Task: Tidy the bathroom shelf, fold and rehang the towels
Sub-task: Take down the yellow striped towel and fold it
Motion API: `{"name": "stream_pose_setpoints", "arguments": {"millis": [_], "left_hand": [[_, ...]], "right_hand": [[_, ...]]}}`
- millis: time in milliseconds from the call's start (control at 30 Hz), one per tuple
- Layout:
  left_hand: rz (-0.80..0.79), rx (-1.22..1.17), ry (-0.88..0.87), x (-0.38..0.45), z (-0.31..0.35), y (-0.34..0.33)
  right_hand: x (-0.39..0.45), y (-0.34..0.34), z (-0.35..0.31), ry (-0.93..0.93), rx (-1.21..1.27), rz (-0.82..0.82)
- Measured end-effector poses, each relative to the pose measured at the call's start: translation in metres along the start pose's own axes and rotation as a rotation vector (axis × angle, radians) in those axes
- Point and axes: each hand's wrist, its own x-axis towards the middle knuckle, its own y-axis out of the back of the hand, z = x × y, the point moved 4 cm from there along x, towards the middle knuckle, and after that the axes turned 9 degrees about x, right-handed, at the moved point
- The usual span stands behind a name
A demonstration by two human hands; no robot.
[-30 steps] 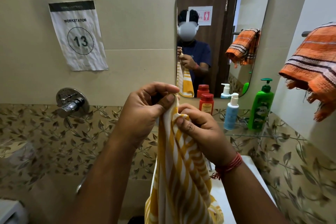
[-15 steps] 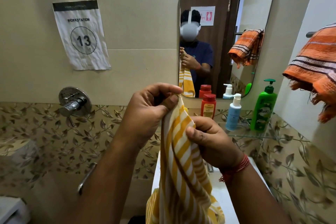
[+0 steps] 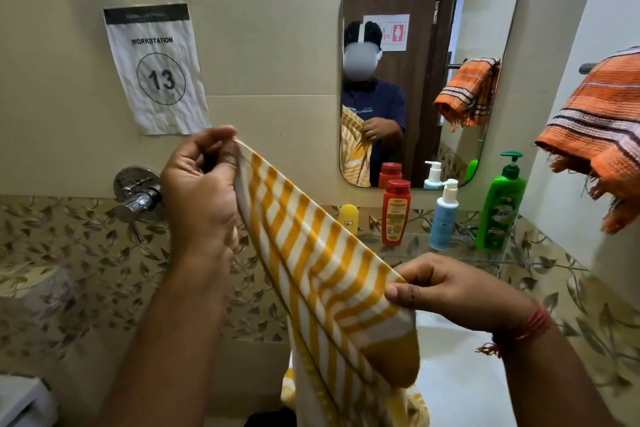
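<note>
I held one yellow-and-white striped cloth towel (image 3: pixel 311 274) stretched between my two hands, its top edge running downhill from upper left to lower right. My left hand (image 3: pixel 202 194) was raised in front of the beige wall, thumb and curled fingers pinching one corner of the towel, while my right hand (image 3: pixel 457 291), lower and nearer to me, pinched the opposite corner between thumb and bent fingers; a red thread band (image 3: pixel 526 329) circled that wrist. The rest of the towel hung down from the stretched edge in loose folds over the white basin (image 3: pixel 460 388). On the narrow glass shelf (image 3: pixel 485 256) under the one round-cornered wall mirror (image 3: pixel 429 69) I counted four containers standing upright: one small yellow bottle (image 3: pixel 348 216), one red bottle with a red cap (image 3: pixel 396 211), one pale blue pump bottle with a white head (image 3: pixel 444 215) and one tall green pump bottle (image 3: pixel 500 208). They stood in a row, each apart from its neighbour. A second towel, one orange cloth with dark and pale stripes (image 3: pixel 599 135), was draped over a rail on the right wall, bunched and uneven, its frayed end dangling. One paper sign reading "WORKSTATION 13" (image 3: pixel 156 69) was stuck to the wall above one chrome tap valve (image 3: pixel 138 198).
</note>
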Motion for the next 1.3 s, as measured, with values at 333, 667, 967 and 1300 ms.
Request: {"name": "stream_pose_setpoints", "arguments": {"millis": [333, 667, 967, 1300], "left_hand": [[-0.385, 0.247, 0.053, -0.022, -0.033, -0.033], [-1.000, 0.121, 0.055, -0.086, -0.024, -0.065], [-0.994, 0.115, 0.082, -0.086, -0.025, -0.065], [-0.757, 0.136, 0.016, -0.061, -0.026, -0.055]], "right_hand": [[0.002, 0.015, -0.052, 0.151, -0.356, 0.506], [0.016, 0.011, -0.075, 0.401, -0.395, 0.593], [0.016, 0.017, -0.056, 0.328, -0.163, 0.548], [0.000, 0.013, -0.019, -0.009, 0.327, 0.058]]}}
